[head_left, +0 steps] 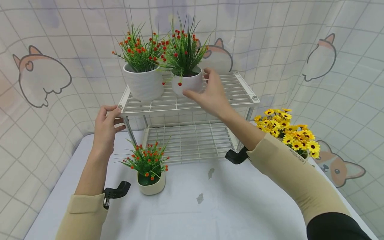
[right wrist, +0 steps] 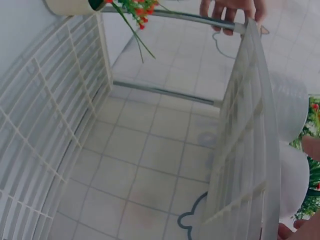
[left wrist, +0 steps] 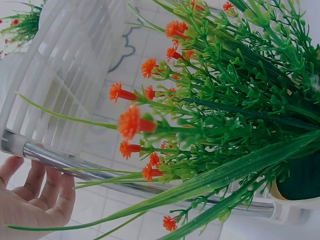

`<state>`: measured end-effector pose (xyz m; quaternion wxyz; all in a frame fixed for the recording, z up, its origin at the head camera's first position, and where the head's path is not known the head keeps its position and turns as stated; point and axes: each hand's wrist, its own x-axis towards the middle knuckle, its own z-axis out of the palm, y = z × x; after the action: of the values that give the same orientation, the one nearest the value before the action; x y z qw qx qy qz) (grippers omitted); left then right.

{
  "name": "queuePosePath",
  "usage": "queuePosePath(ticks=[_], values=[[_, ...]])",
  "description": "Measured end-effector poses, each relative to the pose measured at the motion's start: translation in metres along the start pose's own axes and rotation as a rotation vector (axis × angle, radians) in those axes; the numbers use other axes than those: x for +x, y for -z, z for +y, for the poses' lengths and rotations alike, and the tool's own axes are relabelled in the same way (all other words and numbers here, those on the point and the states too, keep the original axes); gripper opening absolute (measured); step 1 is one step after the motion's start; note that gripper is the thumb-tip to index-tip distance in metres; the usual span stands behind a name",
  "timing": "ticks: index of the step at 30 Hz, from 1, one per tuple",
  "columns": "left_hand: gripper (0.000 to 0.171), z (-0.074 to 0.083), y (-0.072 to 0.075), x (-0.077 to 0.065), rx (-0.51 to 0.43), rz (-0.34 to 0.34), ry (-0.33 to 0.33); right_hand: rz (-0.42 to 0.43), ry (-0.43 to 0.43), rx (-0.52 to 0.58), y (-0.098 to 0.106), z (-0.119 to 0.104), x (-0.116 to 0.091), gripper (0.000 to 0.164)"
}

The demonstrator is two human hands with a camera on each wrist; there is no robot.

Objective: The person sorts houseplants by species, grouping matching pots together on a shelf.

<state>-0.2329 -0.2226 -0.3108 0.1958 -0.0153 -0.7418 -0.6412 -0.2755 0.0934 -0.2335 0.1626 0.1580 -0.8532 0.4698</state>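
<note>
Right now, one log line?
left hand: grips white wire rack; right hand: at smaller white pot, upper shelf; cream pot: on table

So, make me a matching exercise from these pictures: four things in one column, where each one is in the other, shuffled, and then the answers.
Column one:
1. Left hand
2. Right hand
3. Cream pot
4. Yellow flowers

Column two:
A. On the table, in front of the rack
B. To the right of the rack in the head view
C. At the front left corner of the rack's upper shelf
D. At the smaller white pot

Right pairs: 1-C, 2-D, 3-A, 4-B.
</note>
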Motion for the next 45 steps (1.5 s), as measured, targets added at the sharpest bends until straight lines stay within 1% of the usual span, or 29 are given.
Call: queuePosePath(ticks=[3,7,12,17,20,22,26,30,35,38,41,45], values=[[0.017,0.000,0.000,0.000,-0.010,-0.005,0.000,0.050,0.053,-0.001,0.002,0.004,-0.011,0.089],[0.018,0.000,-0.001,0.001,-0.015,-0.014,0.002,0.101,0.138,0.044,0.002,0.009,-0.030,0.079],[0.020,-0.001,0.000,0.000,0.009,-0.013,0.000,0.123,0.237,0.105,-0.001,0.016,-0.054,0.068],[0.019,-0.001,-0.001,0.001,-0.002,-0.015,0.008,0.162,0.362,0.123,-0.004,0.023,-0.076,0.057],[0.016,-0.001,-0.001,0.001,-0.026,-0.017,0.012,0.160,0.391,0.145,-0.006,0.027,-0.089,0.053],[0.014,0.000,-0.001,0.002,-0.044,-0.015,0.014,0.124,0.371,0.178,-0.010,0.030,-0.098,0.052],[0.013,0.001,0.000,0.002,-0.059,-0.019,0.011,0.018,0.285,0.243,-0.024,0.041,-0.117,0.052],[0.013,0.001,0.003,0.001,-0.029,-0.037,0.007,-0.087,0.163,0.289,-0.041,0.055,-0.133,0.052],[0.014,0.001,0.004,0.000,0.021,-0.054,-0.002,-0.251,-0.009,0.332,-0.063,0.068,-0.151,0.050],[0.015,0.000,0.004,0.000,0.039,-0.056,-0.007,-0.338,-0.078,0.338,-0.080,0.075,-0.162,0.050],[0.015,0.000,0.004,0.001,0.047,-0.056,-0.008,-0.390,-0.145,0.338,-0.100,0.080,-0.171,0.054],[0.015,0.001,0.006,0.002,0.037,-0.056,-0.012,-0.417,-0.221,0.340,-0.129,0.085,-0.179,0.061]])
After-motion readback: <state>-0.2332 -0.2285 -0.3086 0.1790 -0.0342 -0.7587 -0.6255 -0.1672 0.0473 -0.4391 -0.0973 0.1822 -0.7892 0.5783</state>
